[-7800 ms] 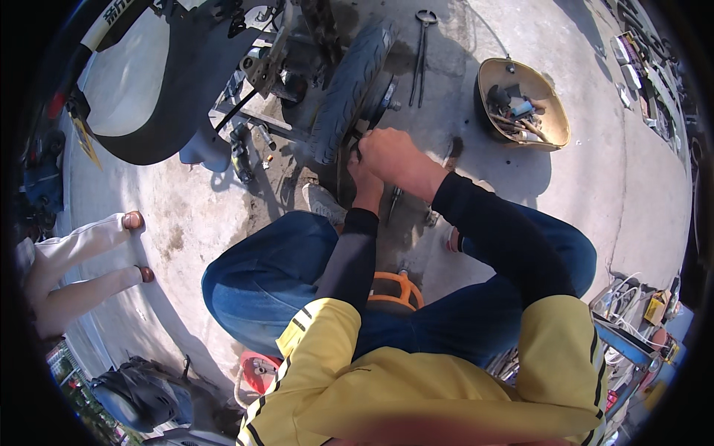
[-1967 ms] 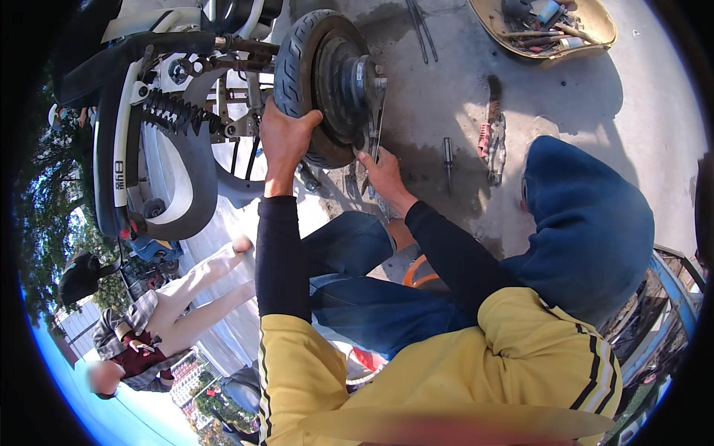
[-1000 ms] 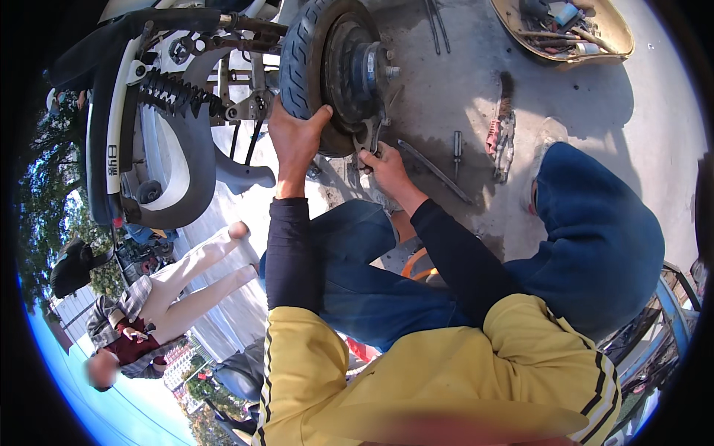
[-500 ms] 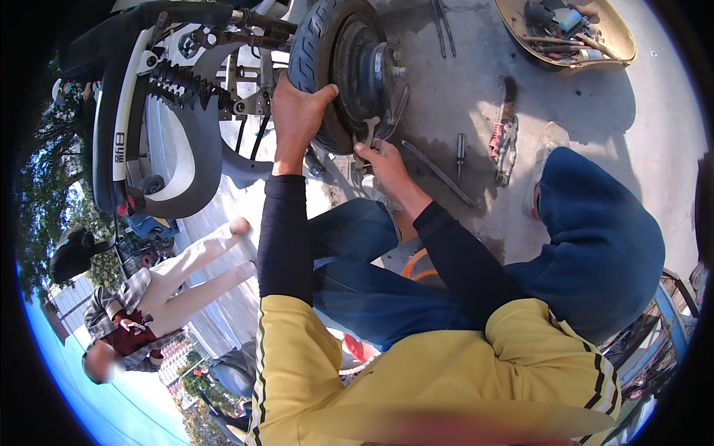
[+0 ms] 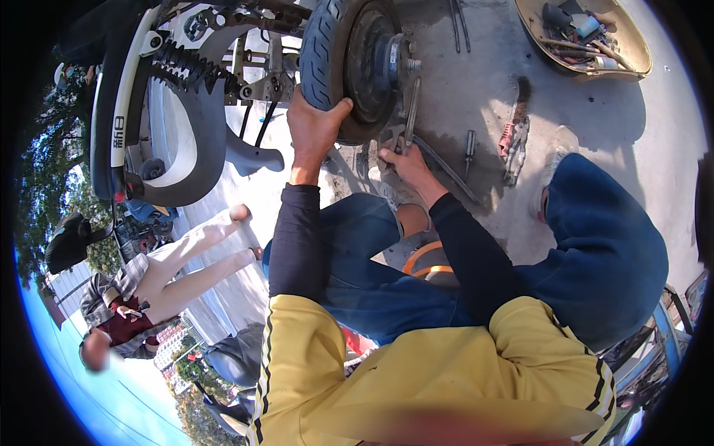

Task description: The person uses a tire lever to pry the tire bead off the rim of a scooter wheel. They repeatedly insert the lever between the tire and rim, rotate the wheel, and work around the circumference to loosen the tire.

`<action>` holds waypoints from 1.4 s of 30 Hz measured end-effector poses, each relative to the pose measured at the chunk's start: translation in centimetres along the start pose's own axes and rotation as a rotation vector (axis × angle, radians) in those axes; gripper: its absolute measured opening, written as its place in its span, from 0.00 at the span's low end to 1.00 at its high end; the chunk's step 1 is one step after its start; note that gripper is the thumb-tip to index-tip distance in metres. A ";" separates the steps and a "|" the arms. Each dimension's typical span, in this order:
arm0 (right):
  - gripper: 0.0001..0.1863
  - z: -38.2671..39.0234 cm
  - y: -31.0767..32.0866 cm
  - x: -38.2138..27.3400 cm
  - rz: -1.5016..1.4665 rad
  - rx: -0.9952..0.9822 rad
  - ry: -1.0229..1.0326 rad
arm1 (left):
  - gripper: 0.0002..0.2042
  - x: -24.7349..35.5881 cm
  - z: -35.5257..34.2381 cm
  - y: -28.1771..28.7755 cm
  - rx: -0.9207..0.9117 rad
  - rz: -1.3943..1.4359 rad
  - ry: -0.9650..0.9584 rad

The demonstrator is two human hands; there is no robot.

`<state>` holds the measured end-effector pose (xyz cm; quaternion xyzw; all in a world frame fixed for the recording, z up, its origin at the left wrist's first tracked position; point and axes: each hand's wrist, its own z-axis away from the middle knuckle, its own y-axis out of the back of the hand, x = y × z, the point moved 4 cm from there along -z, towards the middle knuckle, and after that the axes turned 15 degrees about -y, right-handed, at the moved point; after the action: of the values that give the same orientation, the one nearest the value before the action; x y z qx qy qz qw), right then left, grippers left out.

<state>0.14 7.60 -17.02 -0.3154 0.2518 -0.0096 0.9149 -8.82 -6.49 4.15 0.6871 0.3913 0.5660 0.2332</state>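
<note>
My left hand (image 5: 318, 130) grips the tread of a black scooter tyre (image 5: 323, 63) from below, thumb over its sidewall. The tyre is on a dark hub wheel (image 5: 368, 67) with an axle bolt sticking out to the right. Beneath the wheel's lower right edge, my right hand (image 5: 409, 165) is closed round a slim metal bar (image 5: 413, 111), which stands up beside the wheel. A duller metal piece lies between that hand and the tyre; its shape is hard to make out. Another long metal bar (image 5: 450, 171) lies on the ground just right of my right hand.
A screwdriver (image 5: 469, 152) and a red-handled tool (image 5: 507, 141) lie on the concrete to the right. Farther back stands a cream tub (image 5: 645, 74) of tools. The scooter's frame and shock absorber (image 5: 193, 78) fill the upper left. Another person (image 5: 134, 290) stands at left.
The wheel and ground have shifted slightly right and up in view. My right hand has moved down from the wheel's rim, and the metal bar now stands upright at its fingers.
</note>
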 end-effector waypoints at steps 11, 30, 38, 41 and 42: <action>0.26 4.4 10.3 -0.3 1.032 0.958 0.101 | 0.47 0.0 4.4 -2.2 0.149 -0.147 0.167; 0.07 -6.7 10.7 2.0 1.416 0.900 0.130 | 0.29 4.8 -7.8 -1.1 -0.048 -0.196 0.079; 0.04 -7.7 10.4 1.5 1.324 0.912 0.135 | 0.43 4.2 -3.0 -1.8 0.128 -0.280 0.050; 0.04 -7.8 10.5 1.1 1.322 0.889 0.160 | 0.46 3.4 -3.5 -1.7 0.101 -0.254 0.048; 0.05 -7.6 10.6 0.9 1.319 0.876 0.152 | 0.46 3.5 -4.0 -1.6 0.081 -0.244 0.062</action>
<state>-4.11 11.61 -28.72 0.2888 0.4219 0.4142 0.7530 -12.93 -3.21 6.00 0.6253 0.5016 0.5382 0.2602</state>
